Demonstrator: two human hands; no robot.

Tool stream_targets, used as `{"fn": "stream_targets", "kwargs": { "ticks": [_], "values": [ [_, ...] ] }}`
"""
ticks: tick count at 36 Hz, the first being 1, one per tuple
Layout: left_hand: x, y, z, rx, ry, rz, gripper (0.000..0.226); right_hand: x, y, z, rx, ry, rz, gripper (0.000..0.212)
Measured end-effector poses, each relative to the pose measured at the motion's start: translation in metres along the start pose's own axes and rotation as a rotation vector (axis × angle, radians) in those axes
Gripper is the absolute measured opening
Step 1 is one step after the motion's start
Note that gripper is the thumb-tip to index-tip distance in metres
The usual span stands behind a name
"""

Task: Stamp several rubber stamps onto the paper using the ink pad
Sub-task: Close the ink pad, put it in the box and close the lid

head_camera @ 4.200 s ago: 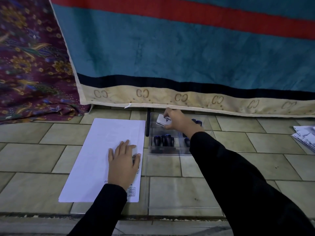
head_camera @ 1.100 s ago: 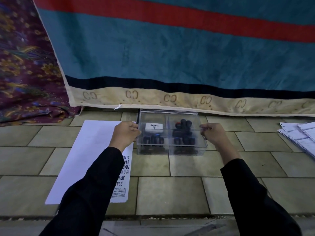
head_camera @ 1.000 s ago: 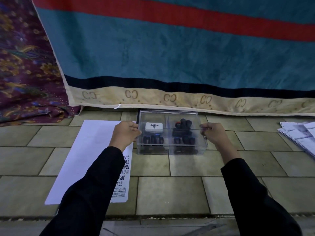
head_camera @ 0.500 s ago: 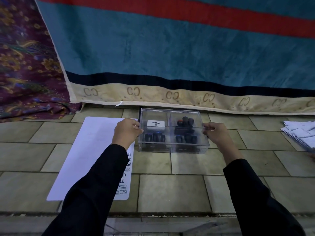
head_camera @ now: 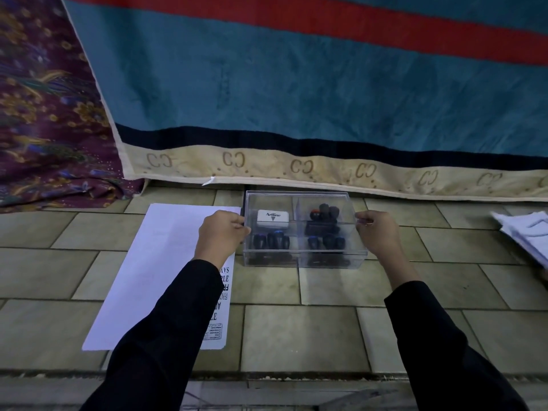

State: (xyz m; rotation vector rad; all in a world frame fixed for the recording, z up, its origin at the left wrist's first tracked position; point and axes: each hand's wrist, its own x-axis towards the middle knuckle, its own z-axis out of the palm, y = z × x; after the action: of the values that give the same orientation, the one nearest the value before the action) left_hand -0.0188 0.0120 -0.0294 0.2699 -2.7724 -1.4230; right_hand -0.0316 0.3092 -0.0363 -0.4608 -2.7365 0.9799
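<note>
Box unmoved, hands still gripping, paper beside

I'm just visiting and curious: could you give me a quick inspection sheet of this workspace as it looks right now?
Surface: tiled floor.
Job's things: clear box, lid on, holding the white ink pad and dark stamps; paper left of it, print along its right edge.
Clutter: loose papers far right.
Grippers: left hand and right hand grip the box's sides.
Cables: nothing seen.
Surroundings: teal blanket, floral cloth.
</note>
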Motion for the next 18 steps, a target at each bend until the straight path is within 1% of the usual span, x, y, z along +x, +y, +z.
{"fn": "stream_targets", "kwargs": {
  "ticks": [5,9,13,16,18],
  "values": [
    [-0.0004,0.0012,0.0007,0.004,0.004,0.011,0.026,0.0001,0.0021,-0.0004,0.0,-0.009,0.023,0.027],
    [0.0009,0.0023,0.0006,0.003,-0.027,0.004,0.026,-0.0009,0.0032,0.002,0.018,-0.02,0.047,0.027],
    [0.0014,0.0048,0.0005,0.008,-0.044,-0.01,0.02,-0.0023,0.0031,0.0029,0.019,-0.028,0.064,0.029],
    [0.0005,0.0072,0.0,0.044,-0.062,-0.009,0.006,-0.0033,0.0031,0.0043,0.025,-0.044,0.083,0.03],
    [-0.0001,0.0082,-0.0005,0.065,-0.067,-0.005,0.008,-0.0033,0.002,0.0038,0.024,-0.057,0.116,0.029]
  ]
}}
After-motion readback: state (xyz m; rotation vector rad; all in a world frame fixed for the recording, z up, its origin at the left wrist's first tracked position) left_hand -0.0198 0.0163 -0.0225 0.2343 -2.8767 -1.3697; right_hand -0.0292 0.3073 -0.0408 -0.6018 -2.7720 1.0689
